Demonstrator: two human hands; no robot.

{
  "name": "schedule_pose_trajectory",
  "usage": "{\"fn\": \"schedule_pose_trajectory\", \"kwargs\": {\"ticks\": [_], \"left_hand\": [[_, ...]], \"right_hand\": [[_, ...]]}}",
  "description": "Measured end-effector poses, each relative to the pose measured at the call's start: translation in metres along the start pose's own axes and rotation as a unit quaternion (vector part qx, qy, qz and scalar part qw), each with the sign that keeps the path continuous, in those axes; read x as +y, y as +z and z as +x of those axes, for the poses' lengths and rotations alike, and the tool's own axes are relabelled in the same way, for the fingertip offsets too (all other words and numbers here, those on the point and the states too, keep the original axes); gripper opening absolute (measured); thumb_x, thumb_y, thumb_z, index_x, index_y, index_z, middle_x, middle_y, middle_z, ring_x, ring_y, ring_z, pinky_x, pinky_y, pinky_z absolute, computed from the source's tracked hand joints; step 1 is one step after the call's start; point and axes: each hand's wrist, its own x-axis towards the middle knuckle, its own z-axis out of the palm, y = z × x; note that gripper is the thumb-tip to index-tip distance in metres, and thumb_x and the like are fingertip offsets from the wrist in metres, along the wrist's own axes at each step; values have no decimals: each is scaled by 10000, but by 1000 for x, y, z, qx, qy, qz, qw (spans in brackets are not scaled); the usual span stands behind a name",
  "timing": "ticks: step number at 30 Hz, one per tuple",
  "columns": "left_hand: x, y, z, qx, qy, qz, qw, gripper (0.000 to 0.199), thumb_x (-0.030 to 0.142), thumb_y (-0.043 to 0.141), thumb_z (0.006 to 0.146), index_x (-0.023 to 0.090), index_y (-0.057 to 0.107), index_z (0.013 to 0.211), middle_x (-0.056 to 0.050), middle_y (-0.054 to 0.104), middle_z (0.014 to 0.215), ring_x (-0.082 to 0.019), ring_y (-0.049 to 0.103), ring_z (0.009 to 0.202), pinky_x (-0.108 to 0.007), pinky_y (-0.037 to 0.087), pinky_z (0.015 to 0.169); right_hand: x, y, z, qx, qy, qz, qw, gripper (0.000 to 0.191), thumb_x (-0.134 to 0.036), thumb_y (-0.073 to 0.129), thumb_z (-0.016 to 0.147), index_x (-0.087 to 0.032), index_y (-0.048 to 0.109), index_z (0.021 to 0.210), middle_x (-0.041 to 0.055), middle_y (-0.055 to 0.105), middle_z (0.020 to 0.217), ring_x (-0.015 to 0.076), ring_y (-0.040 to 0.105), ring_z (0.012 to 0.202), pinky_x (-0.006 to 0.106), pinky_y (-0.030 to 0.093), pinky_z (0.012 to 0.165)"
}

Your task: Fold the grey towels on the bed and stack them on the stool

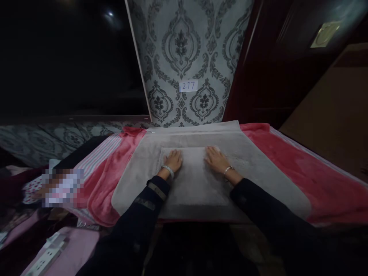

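Note:
A pale grey, roughly square cloth [193,184] lies flat on a larger grey cloth [258,184], which looks soft and has a straight band along its far edge. My left hand [173,161] rests palm down near the far left part of the square cloth, fingers stretched out. On its far right part lies my right hand [216,159], also flat with fingers extended and slightly blurred. Each wrist carries a bracelet. Neither hand grips anything that I can see.
Under the grey cloth spreads a red plush blanket [276,153] with a striped border. A large dark screen [69,61] stands at the left. A paper label reading 277 [188,85] is on the patterned wall. A power strip [47,258] lies at lower left.

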Motion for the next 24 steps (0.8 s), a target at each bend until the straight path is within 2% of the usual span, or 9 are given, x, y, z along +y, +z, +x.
{"fn": "schedule_pose_trajectory", "kwargs": {"ticks": [2, 5, 7, 8, 11, 14, 19, 22, 24], "left_hand": [[-7, -7, 5, 47, -33, 15, 998, 583, 299, 306, 974, 171, 346, 1541, -119, 292, 1630, -283, 225, 1517, -600, 239, 1193], [-15, 3, 7, 73, -26, 50, 996, 573, 289, 290, 974, 167, 375, 1528, -105, 297, 1630, -271, 224, 1518, -588, 243, 1197], [-17, 17, 6, 60, -16, 60, 996, 577, 293, 266, 979, 169, 364, 1534, -92, 291, 1633, -253, 223, 1519, -577, 244, 1200], [-18, 23, 6, 55, -14, 61, 997, 581, 300, 258, 981, 170, 356, 1539, -88, 288, 1634, -249, 223, 1519, -578, 241, 1201], [-21, 33, 6, 59, -13, 58, 996, 594, 328, 260, 981, 172, 338, 1548, -91, 286, 1634, -254, 228, 1517, -584, 232, 1200], [-22, 32, 9, 59, -13, 55, 997, 600, 334, 257, 979, 170, 331, 1552, -96, 276, 1636, -259, 227, 1517, -583, 240, 1196], [-20, 30, 11, 61, -11, 57, 996, 601, 322, 263, 975, 168, 327, 1553, -95, 289, 1634, -254, 236, 1514, -570, 241, 1198], [-20, 30, 12, 53, -11, 59, 997, 608, 324, 254, 978, 154, 305, 1560, -103, 270, 1640, -261, 222, 1517, -575, 226, 1200], [-20, 27, 14, 44, -9, 56, 997, 615, 336, 249, 982, 151, 283, 1567, -105, 248, 1647, -263, 207, 1522, -574, 218, 1202]], "right_hand": [[-42, 0, 21, 22, -57, 20, 998, 597, -274, 337, 968, -127, 335, 1548, 129, 291, 1619, 257, 232, 1501, 483, 257, 1186], [-95, 16, 42, 14, -120, 43, 992, 609, -227, 341, 946, -126, 341, 1546, 107, 292, 1621, 234, 231, 1502, 462, 229, 1195], [-111, 33, 49, -7, -131, 51, 990, 602, -220, 324, 947, -139, 352, 1543, 92, 295, 1621, 222, 233, 1501, 457, 215, 1198], [-112, 41, 50, -15, -126, 53, 990, 597, -236, 315, 956, -141, 353, 1544, 90, 297, 1620, 222, 230, 1502, 459, 207, 1200], [-87, 53, 52, -21, -75, 53, 996, 615, -369, 308, 986, -118, 343, 1546, 115, 285, 1622, 246, 205, 1509, 481, 186, 1204], [-37, 54, 49, -19, 5, 37, 999, 673, -479, 303, 990, -93, 346, 1539, 156, 285, 1616, 271, 205, 1507, 508, 187, 1198], [41, 52, 24, -19, 115, 19, 993, 653, -458, 241, 1010, -122, 277, 1569, 148, 236, 1636, 282, 206, 1506, 545, 237, 1174], [70, 44, 1, -55, 155, 33, 986, 631, -436, 219, 1015, -141, 277, 1570, 143, 239, 1636, 289, 222, 1502, 566, 253, 1164], [78, 34, -15, -61, 179, 38, 981, 631, -439, 255, 1006, -131, 310, 1554, 155, 217, 1641, 303, 219, 1502, 578, 270, 1154]]}}
